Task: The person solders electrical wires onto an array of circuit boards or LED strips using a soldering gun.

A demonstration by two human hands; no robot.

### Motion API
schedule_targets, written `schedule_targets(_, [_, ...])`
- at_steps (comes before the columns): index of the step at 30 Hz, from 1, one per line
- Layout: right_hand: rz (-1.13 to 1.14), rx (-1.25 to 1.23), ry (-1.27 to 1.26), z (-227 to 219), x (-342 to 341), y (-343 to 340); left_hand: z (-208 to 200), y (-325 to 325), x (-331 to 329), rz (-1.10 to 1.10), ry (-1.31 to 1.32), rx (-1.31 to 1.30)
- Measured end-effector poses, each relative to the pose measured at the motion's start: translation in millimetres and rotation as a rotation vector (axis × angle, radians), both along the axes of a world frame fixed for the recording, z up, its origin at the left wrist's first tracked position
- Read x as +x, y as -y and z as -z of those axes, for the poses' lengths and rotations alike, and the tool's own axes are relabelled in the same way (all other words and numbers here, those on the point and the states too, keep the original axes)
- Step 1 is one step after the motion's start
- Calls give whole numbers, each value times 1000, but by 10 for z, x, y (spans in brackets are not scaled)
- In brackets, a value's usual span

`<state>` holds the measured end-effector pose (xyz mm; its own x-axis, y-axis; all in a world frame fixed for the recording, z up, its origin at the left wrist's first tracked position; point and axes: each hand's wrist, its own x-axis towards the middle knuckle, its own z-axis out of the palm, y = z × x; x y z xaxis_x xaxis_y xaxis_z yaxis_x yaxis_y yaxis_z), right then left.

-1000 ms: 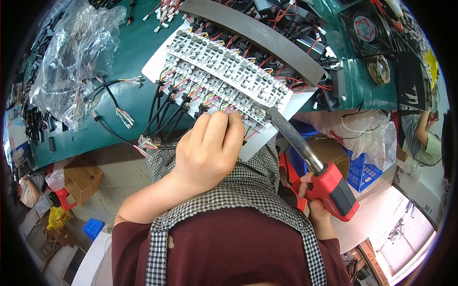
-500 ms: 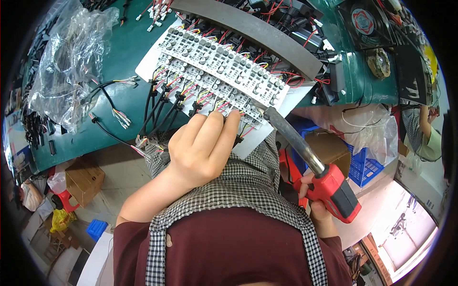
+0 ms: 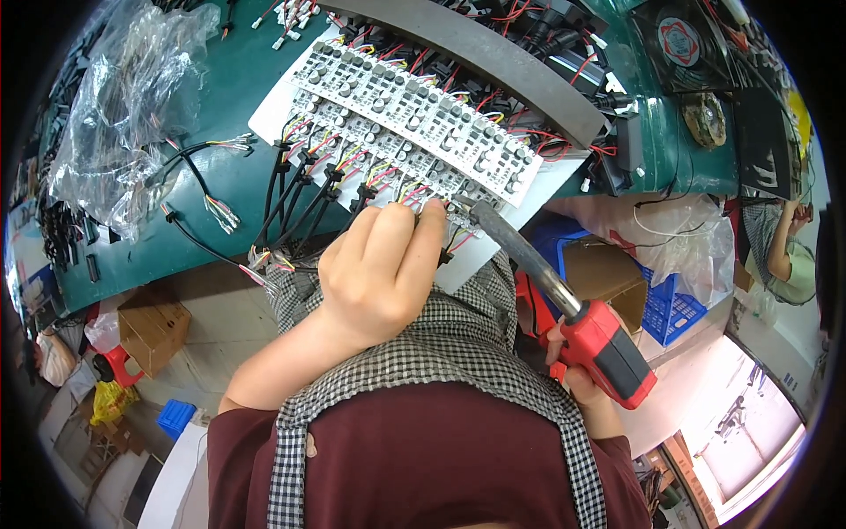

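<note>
At the far left a crumpled clear plastic bag [image 3: 132, 97] lies on the green table [image 3: 233, 97], with a brown cardboard box [image 3: 152, 324] on the floor below it. The left hand [image 3: 381, 275] has its fingers together, tips pressed on wires at the near edge of the white circuit board panel [image 3: 414, 123]. The right hand [image 3: 577, 375] is clamped on the red handle of a soldering gun [image 3: 564, 309], whose tip touches that edge. Right of it stand a brown box and a blue crate [image 3: 674, 304].
</note>
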<state>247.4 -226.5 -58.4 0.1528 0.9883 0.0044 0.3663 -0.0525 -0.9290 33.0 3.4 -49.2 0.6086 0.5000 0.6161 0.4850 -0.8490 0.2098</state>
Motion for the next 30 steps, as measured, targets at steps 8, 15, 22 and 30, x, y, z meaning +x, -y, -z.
schedule_targets(8, [20,-85,25,56,-11,95,-22,-14,10,13,-19,1])
schedule_targets(15, [85,-125,-29,37,-77,38,-45,-13,10,19,-42,1])
schedule_targets(22, [123,-107,-199,-95,-131,0,-72,-1,18,-5,-93,36])
schedule_targets(30, [41,-35,-36,-2,-79,54,-38,-1,-11,23,-45,12])
